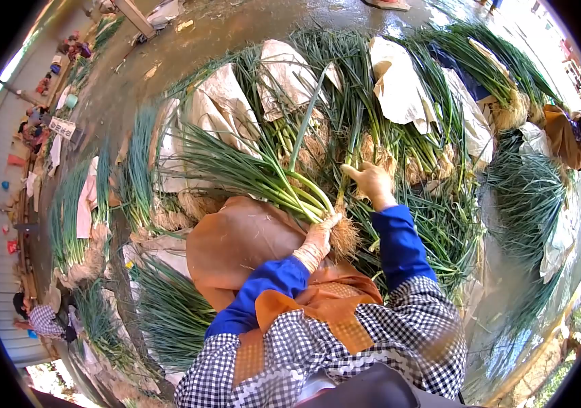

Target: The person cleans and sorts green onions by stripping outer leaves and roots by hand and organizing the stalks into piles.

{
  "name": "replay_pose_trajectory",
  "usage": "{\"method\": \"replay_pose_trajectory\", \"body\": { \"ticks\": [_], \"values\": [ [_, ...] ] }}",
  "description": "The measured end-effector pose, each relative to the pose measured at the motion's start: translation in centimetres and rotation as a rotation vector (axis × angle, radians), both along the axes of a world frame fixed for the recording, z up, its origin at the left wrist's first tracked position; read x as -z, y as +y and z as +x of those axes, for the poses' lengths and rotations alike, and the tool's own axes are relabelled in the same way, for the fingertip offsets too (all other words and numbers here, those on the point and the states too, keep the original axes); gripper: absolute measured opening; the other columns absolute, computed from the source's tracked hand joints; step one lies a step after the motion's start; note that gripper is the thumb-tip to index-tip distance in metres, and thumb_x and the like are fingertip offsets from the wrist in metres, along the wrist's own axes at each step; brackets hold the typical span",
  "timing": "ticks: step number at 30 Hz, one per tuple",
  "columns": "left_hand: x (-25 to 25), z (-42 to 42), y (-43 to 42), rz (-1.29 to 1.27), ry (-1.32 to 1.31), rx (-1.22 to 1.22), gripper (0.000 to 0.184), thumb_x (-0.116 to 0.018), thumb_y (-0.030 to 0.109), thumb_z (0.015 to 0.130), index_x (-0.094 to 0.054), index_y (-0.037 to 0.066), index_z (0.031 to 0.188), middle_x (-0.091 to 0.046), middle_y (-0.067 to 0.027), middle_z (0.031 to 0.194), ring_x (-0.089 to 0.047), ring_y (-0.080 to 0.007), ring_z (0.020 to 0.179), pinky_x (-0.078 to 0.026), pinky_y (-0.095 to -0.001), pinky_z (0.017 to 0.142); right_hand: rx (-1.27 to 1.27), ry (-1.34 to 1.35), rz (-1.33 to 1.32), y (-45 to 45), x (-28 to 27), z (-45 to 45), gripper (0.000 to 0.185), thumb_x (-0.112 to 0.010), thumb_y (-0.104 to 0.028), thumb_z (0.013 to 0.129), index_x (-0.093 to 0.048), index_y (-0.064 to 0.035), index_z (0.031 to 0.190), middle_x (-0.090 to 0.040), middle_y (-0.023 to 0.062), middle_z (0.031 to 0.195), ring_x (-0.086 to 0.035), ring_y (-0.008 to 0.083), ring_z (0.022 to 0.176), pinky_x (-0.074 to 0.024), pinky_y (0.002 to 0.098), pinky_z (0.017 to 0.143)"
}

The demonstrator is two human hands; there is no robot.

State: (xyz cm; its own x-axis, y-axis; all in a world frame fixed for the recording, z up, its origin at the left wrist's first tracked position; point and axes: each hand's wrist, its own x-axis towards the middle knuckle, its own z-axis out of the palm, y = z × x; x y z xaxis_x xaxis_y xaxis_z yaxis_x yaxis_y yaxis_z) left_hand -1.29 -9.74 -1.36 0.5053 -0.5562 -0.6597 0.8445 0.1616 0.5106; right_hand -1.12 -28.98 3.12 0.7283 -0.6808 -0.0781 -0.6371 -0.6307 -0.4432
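Observation:
My left hand [319, 238] is closed around the white lower ends of a bunch of spring onions [263, 178]. Their green leaves fan out to the upper left, and the tangled roots [346, 238] stick out on the right of the fist. To the right, my right hand [374, 183] has its fingertips at a single spring onion stalk [342, 187] and seems to pinch it; its other fingers curl partly out of sight. Beyond both hands lies a long heap of spring onions [351, 88], roots towards me. A brown apron [243, 238] covers my lap.
Pale cloth sheets [399, 88] lie between the onion bundles. More onions [171, 313] lie at my left, and another pile [525, 190] at the right. A person in a checked top [46, 321] is at the far left. Wet floor [236, 27] stretches beyond the heap.

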Motion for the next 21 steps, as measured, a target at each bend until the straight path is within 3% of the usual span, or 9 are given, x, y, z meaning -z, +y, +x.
{"method": "replay_pose_trajectory", "body": {
  "ticks": [3, 4, 5, 7, 8, 9, 11, 13, 21],
  "values": [
    [-2.0, -0.2, -0.2, 0.023, -0.053, -0.032, 0.017, -0.064, 0.008, 0.079, -0.06, 0.005, 0.096, -0.06, -0.0011, 0.089, -0.056, -0.0128, 0.085, -0.045, -0.0247, 0.077, -0.026, -0.189, -0.108, 1.1, 5.0, 2.8, 0.045, -0.049, -0.05, 0.084, -0.058, -0.0101, 0.066, -0.06, 0.0113, 0.061, -0.06, 0.0287, 0.059, -0.047, 0.0404, 0.054],
    [0.0, -0.1, -0.3, 0.033, -0.102, -0.057, 0.017, -0.063, 0.007, 0.079, -0.06, 0.005, 0.096, -0.06, -0.0026, 0.088, -0.057, -0.0145, 0.082, -0.048, -0.026, 0.074, -0.008, -0.131, 0.024, 2.4, 3.4, 2.6, 0.041, -0.047, -0.046, 0.086, -0.058, -0.0108, 0.067, -0.06, 0.013, 0.062, -0.06, 0.0307, 0.059, -0.047, 0.0411, 0.054],
    [0.5, 0.2, -0.3, 0.031, -0.1, -0.06, 0.017, -0.063, 0.007, 0.079, -0.06, 0.005, 0.096, -0.06, -0.0026, 0.088, -0.057, -0.0145, 0.082, -0.048, -0.026, 0.074, -0.068, -0.072, -0.041, 3.5, 3.0, 2.1, 0.04, -0.047, -0.045, 0.087, -0.058, -0.0108, 0.069, -0.059, 0.0131, 0.061, -0.059, 0.0312, 0.057, -0.0469, 0.0416, 0.056],
    [1.3, 0.3, 0.0, -0.06, 0.021, -0.055, 0.016, -0.062, 0.007, 0.08, -0.06, 0.005, 0.096, -0.061, -0.003, 0.087, -0.059, -0.0161, 0.076, -0.05, -0.0277, 0.071, -0.117, -0.186, -0.016, 5.3, 3.4, 0.2, 0.038, -0.048, -0.042, 0.087, -0.058, -0.0106, 0.068, -0.058, 0.0125, 0.06, -0.058, 0.0309, 0.056, -0.0458, 0.0416, 0.056],
    [0.8, 0.6, -0.1, -0.054, 0.087, -0.075, 0.014, -0.061, 0.007, 0.08, -0.06, 0.004, 0.094, -0.062, -0.0036, 0.084, -0.06, -0.0169, 0.074, -0.051, -0.0285, 0.07, -0.149, -0.212, 0.225, 5.8, 2.1, -1.3, 0.033, -0.05, -0.036, 0.087, -0.059, -0.0084, 0.071, -0.059, 0.014, 0.062, -0.056, 0.0319, 0.056, -0.0437, 0.0415, 0.055],
    [0.4, 0.8, -0.3, -0.05, 0.087, -0.073, 0.014, -0.061, 0.007, 0.08, -0.06, 0.004, 0.094, -0.062, -0.0036, 0.084, -0.06, -0.0169, 0.074, -0.051, -0.0285, 0.07, -0.257, -0.415, 0.239, 5.7, 2.3, -3.6, 0.031, -0.053, -0.033, 0.087, -0.061, -0.0048, 0.076, -0.058, 0.0136, 0.061, -0.054, 0.0269, 0.053, -0.0417, 0.0389, 0.054],
    [-1.9, 0.6, -0.2, -0.141, 0.006, -0.161, 0.011, -0.06, 0.006, 0.081, -0.06, 0.004, 0.092, -0.062, -0.0046, 0.083, -0.06, -0.0171, 0.077, -0.051, -0.0283, 0.072, -0.052, -0.166, 0.68, 5.2, -1.1, -8.5, 0.035, -0.056, -0.035, 0.085, -0.062, -0.0008, 0.08, -0.054, 0.0083, 0.058, -0.046, 0.0132, 0.055, -0.0399, 0.0313, 0.054],
    [-0.9, 0.9, 0.0, -0.098, 0.034, -0.119, 0.01, -0.06, 0.005, 0.081, -0.06, 0.002, 0.09, -0.063, -0.0068, 0.084, -0.061, -0.0181, 0.079, -0.051, -0.0292, 0.074, 0.087, -0.162, 0.906, 3.4, -3.9, -12.5, 0.032, -0.058, -0.033, 0.085, -0.062, -0.0014, 0.08, -0.057, 0.002, 0.064, -0.047, 0.0105, 0.057, -0.0392, 0.0268, 0.055],
    [-1.2, 0.7, -0.2, -0.091, 0.035, -0.112, 0.014, -0.063, 0.003, 0.078, -0.06, -0.001, 0.091, -0.063, -0.0083, 0.086, -0.061, -0.0189, 0.081, -0.051, -0.0304, 0.076, 0.628, -1.032, 0.713, -3.3, 2.2, -14.2, 0.033, -0.052, -0.031, 0.09, -0.061, -0.0038, 0.074, -0.054, -0.0008, 0.06, -0.043, 0.0068, 0.052, -0.0331, 0.022, 0.05]
  ]
}}
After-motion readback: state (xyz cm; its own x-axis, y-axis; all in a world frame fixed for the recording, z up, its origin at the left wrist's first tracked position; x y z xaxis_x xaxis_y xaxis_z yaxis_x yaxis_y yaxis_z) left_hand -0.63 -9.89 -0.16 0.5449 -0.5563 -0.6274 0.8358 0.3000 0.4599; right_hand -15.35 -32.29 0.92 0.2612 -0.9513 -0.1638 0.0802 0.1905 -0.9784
